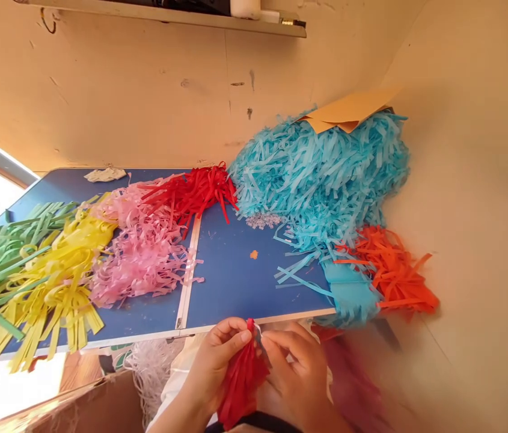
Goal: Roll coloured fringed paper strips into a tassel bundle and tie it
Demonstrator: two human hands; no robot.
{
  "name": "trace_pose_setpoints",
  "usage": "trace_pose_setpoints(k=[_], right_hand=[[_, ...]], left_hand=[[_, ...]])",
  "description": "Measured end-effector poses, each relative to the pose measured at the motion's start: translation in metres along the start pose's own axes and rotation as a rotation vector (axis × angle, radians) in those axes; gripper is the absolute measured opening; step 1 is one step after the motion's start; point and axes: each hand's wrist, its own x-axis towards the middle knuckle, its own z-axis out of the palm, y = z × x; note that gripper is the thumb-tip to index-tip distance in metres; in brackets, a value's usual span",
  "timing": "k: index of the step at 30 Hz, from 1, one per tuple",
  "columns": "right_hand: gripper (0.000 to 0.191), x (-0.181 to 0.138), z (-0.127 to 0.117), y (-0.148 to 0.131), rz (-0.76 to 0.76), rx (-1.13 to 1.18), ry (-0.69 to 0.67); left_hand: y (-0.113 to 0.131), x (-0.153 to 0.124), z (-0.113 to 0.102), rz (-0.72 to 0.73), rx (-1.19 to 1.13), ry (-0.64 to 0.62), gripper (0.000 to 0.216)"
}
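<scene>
My left hand (222,355) pinches a red paper tassel (243,385) near its twisted top, in front of the table's near edge. The tassel's strips hang down toward my lap. Close beside it on the right, my right hand (296,364) has thumb and forefinger pressed together on a thin white string (258,328) at the tassel's top. Part of the string is hidden by my fingers. Beyond my hands lies the blue folding table (235,288) with heaps of cut paper fringe on it.
Green (5,246), yellow (68,258) and pink fringe (140,258) lie at left, red fringe (199,189) behind. A large light-blue heap (321,180) carries an orange-yellow sheet (353,108). Orange fringe (393,270) sits right. A cardboard box (91,409) stands below left; a shelf (181,17) hangs above.
</scene>
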Motion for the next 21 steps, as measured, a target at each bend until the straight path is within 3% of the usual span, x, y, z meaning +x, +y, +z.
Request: trace_pose_setpoints(k=[11, 18, 21], right_hand=[[0.016, -0.004, 0.006, 0.002, 0.066, -0.005, -0.055], [0.037, -0.013, -0.003, 0.01, 0.161, -0.022, -0.351], [0.024, -0.013, 0.0, 0.011, 0.215, 0.016, -0.392]], left_hand=[[0.0, -0.004, -0.004, 0.045, 0.08, -0.017, 0.033], [0.0, -0.007, -0.01, 0.528, 0.8, 0.029, 0.008], [-0.008, -0.007, -0.015, 0.625, 0.946, 0.135, 0.005]])
